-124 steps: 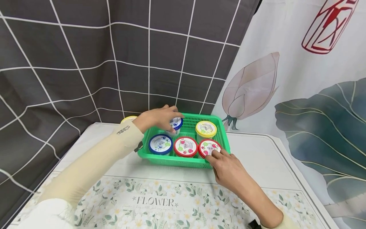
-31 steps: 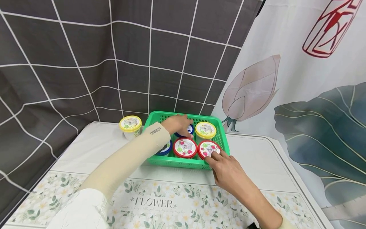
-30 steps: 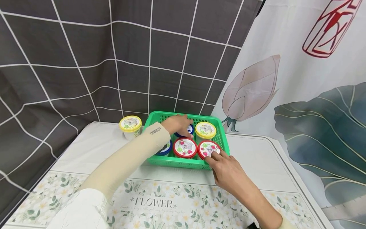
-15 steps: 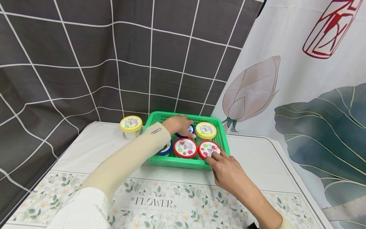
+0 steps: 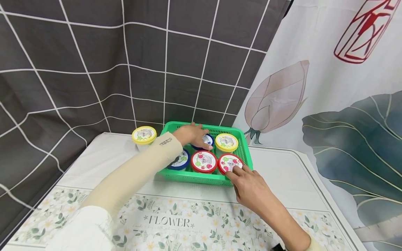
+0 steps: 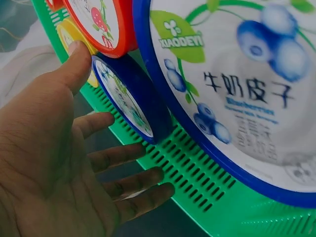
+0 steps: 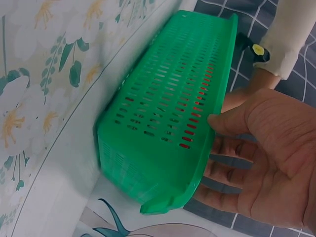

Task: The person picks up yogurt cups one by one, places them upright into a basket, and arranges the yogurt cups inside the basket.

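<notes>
A green plastic basket [image 5: 194, 178] holds several round lidded tubs. My left hand [image 5: 192, 135] is over the back row, fingers apart, beside a blue-lidded tub [image 5: 208, 140]. In the left wrist view, its fingers lie loose near that tub's lid [image 6: 123, 101] without curling round it. My right hand [image 5: 248, 182] holds the basket's front right rim; the right wrist view has its thumb on the outside and its fingers behind the rim. In front stand another blue-lidded tub [image 5: 182, 161], partly hidden by my left sleeve, and two red-lidded tubs [image 5: 204, 161]. A yellow-lidded tub [image 5: 226, 142] stands back right.
Outside the basket, another yellow-lidded tub [image 5: 144, 135] stands on the white table at the back left. A dark grid-patterned curtain [image 5: 141, 62] hangs close behind the basket. The tablecloth [image 5: 169, 223] has a printed flower band in front.
Since the oldest frame, the back blue-lidded tub has moved right with my left hand. In the last half second that hand has loosened and drawn slightly left. My right hand stays put.
</notes>
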`<state>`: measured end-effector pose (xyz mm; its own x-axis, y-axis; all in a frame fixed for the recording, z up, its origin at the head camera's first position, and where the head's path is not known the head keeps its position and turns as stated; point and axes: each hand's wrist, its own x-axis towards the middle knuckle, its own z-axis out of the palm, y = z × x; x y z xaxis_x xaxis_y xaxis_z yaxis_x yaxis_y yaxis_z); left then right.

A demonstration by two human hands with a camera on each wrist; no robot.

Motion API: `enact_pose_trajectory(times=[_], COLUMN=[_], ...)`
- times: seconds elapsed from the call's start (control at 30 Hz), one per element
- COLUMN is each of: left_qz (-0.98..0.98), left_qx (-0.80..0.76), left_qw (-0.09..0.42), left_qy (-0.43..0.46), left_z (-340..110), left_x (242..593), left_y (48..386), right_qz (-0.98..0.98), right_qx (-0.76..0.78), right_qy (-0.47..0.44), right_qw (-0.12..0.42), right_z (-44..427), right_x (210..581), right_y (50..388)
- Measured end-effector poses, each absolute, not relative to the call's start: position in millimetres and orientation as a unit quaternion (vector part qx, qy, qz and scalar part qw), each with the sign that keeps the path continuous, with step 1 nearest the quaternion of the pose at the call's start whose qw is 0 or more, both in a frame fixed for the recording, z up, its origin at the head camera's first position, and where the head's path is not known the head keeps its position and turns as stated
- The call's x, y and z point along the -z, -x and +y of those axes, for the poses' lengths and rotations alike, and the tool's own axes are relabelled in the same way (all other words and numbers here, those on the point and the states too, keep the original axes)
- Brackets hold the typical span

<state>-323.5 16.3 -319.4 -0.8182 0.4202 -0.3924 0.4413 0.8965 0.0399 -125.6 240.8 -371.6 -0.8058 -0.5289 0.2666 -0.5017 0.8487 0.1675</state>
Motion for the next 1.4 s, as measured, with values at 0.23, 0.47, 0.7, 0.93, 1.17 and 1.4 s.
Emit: enact_pose_trajectory(times=[0.23,0.47,0.7,0.93,1.17,1.4], left_qz=[0.955,0.959,0.962,0.965,0.967,0.969], left_qx=[0.014,0.009,0.006,-0.003,-0.014,-0.011], left_qw=[0.183,0.163,0.152,0.134,0.124,0.107], left_qy=[-0.232,-0.232,-0.228,-0.227,-0.224,-0.223], left_z=[-2,-23,-36,-46,-58,-70], left_x=[320,320,321,319,315,308], left_y=[326,325,329,330,329,331], right_qz=[-0.95,-0.951,-0.951,-0.952,-0.952,-0.947], right_qx=[0.044,0.043,0.044,0.042,0.037,0.037], right_qy=[-0.27,-0.268,-0.268,-0.268,-0.268,-0.275], right_qw=[0.152,0.146,0.147,0.145,0.146,0.159], right_z=[242,241,241,241,241,242], right_x=[372,371,371,371,371,372], right_y=[125,125,125,125,124,126])
